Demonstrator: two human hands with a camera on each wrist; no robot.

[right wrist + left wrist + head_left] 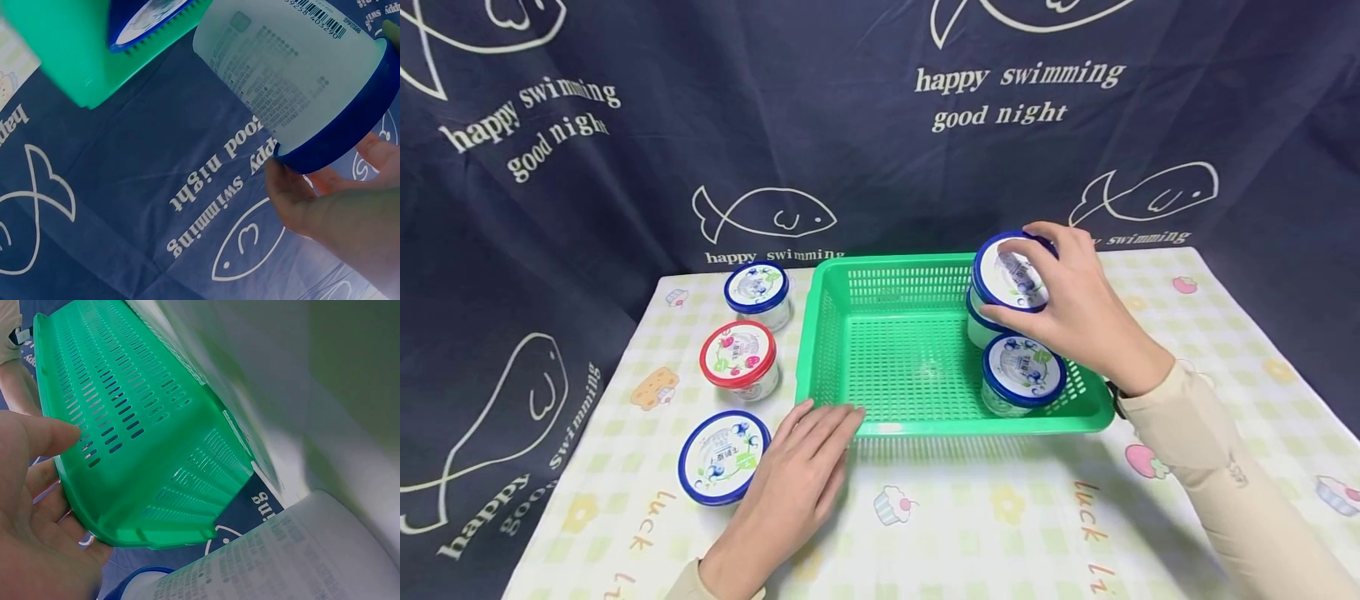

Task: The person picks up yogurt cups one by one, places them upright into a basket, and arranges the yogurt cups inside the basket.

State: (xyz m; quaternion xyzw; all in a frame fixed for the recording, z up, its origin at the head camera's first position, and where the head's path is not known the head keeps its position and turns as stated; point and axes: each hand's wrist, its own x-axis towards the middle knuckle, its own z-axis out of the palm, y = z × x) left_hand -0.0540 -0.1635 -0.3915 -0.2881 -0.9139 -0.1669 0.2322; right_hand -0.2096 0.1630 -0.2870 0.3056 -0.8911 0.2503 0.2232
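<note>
My right hand (1075, 308) grips a blue-lidded tub (1009, 275) by its lid, over the back right of the green basket (955, 427). In the right wrist view the tub's frosted side (269, 69) shows printing and a barcode. Partly hidden beneath it is a second blue-lidded tub (983, 328); whether the two touch I cannot tell. Another blue-lidded tub (1024, 368) stands in the basket's front right. At the front left corner, my left hand (797, 475) holds the basket rim, thumb against the outer wall and fingers over the edge, as the left wrist view shows.
Left of the basket stand a small blue-lidded tub (757, 288), a red-lidded tub (739, 357) and a wide blue-lidded tub (722, 458) beside my left hand. A checked cloth (955, 533) covers the table. Behind it hangs a dark blue curtain (880, 150) with fish drawings.
</note>
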